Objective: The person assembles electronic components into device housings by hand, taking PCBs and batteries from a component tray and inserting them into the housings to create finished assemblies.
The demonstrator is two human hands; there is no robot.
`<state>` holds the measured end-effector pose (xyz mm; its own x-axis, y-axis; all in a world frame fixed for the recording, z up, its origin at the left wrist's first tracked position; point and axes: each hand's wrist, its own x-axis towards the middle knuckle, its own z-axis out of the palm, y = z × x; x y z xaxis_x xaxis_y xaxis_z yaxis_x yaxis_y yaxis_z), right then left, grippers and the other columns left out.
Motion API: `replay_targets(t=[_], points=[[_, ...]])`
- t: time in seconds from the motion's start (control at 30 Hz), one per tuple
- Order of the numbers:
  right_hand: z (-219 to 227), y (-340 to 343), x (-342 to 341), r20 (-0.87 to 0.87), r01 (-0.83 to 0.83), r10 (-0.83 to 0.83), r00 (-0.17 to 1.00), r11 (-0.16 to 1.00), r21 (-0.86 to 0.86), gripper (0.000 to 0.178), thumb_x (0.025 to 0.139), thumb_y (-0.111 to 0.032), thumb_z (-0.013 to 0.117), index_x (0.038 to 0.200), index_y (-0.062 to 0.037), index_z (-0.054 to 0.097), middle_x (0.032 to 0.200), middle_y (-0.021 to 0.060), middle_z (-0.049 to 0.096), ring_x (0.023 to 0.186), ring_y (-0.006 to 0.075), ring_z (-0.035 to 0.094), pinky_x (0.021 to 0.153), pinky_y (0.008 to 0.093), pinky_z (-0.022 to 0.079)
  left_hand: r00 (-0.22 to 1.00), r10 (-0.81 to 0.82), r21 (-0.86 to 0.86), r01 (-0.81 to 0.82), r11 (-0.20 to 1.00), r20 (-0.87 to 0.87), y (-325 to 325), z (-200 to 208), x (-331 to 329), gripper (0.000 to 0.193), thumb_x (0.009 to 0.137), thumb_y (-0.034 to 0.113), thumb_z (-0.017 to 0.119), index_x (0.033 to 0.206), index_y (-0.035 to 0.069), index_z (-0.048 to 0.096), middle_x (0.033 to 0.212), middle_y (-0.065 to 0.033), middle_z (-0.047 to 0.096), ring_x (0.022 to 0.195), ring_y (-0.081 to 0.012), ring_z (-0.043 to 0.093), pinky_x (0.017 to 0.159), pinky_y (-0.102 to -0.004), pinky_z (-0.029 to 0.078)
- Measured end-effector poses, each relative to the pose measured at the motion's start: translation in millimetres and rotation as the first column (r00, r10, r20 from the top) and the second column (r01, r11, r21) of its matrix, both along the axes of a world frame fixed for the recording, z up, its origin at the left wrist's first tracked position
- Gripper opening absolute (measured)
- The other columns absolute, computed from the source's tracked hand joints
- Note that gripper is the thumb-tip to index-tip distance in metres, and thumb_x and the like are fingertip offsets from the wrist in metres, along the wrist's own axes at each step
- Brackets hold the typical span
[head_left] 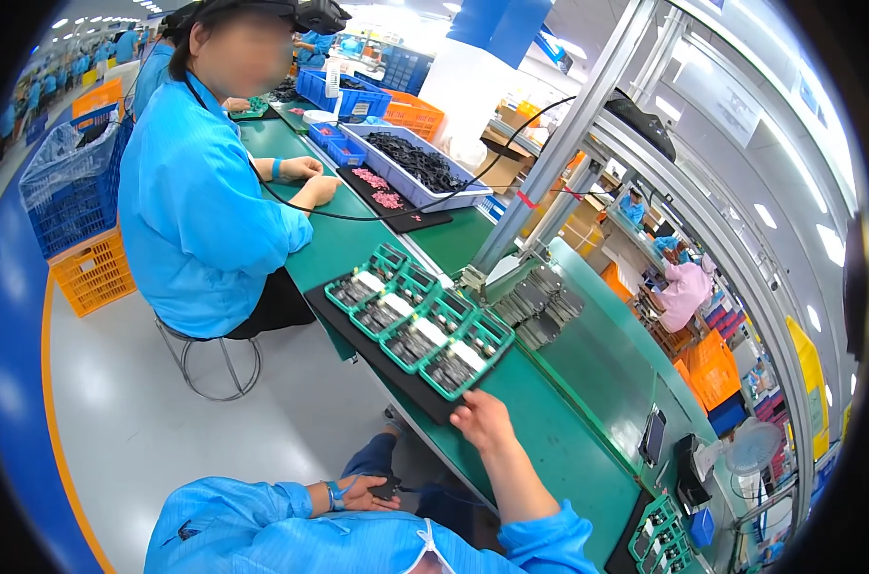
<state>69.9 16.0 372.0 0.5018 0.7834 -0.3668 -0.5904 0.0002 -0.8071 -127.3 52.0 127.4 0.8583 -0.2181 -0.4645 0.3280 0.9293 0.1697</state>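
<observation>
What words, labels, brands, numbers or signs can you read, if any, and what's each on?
None legible, so nothing to quote.
Pale panel, upper right: faint marks, too blurred.
Yellow panel, far right: marks too small.
Blue sleeve, lower left: dark mark, too small.
Green tray near the right hand: no readable text.

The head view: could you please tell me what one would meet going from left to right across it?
Orange crate at far left, metal-legged stool, left hand with a dark piece, right hand, green trays at lower right, small blue container.
</observation>
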Motion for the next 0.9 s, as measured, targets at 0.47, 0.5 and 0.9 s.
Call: replay_targets(t=[0.47, 0.5, 0.9], points=[[-23.4, -298.4, 53.1, 0.324, 0.642, -0.586, 0.742, 0.761, -0.093, 0.023, 0.082, -0.005, 0.048, 0.103, 0.0035, 0.053, 0.068, 0.004, 0.054, 0.05, 0.0093, 0.047, 0.041, 0.0223, 0.04, 0.995, -0.088, 0.122, 0.092, 0.988, -0.038, -17.0, -31.0, 47.6, 0.045, 0.095, 0.029, 0.036, 0.123, -0.006, 0.035, 0.124, -0.0278, 0.043, 0.12, -0.0406, 0.041, 0.101, -0.0509, 0.033], [-21.5, -296.0, 47.7, 0.345, 0.691, -0.634, 0.692, 0.72, -0.063, 0.024, 0.082, -0.005, 0.049, 0.104, 0.0046, 0.052, 0.071, 0.0053, 0.055, 0.051, 0.0104, 0.048, 0.042, 0.0222, 0.041, 0.994, -0.097, 0.145, 0.103, 0.984, -0.049, -17.8, -33.5, 53.7, 0.044, 0.095, 0.029, 0.036, 0.123, -0.005, 0.036, 0.124, -0.0276, 0.044, 0.119, -0.0405, 0.042, 0.101, -0.051, 0.034], [-49.4, -291.9, 25.7, 0.858, 0.739, -0.487, 0.165, 0.637, 0.22, 0.026, 0.081, 0.002, 0.047, 0.107, 0.0019, 0.048, 0.099, 0.0093, 0.05, 0.079, 0.0129, 0.051, 0.068, 0.023, 0.043, 0.99, -0.106, 0.189, 0.087, 0.978, 0.093, -43.8, 20.3, 54.9, 0.047, 0.094, 0.031, 0.036, 0.129, -0.001, 0.037, 0.123, -0.021, 0.047, 0.117, -0.0332, 0.045, 0.101, -0.0449, 0.035]])
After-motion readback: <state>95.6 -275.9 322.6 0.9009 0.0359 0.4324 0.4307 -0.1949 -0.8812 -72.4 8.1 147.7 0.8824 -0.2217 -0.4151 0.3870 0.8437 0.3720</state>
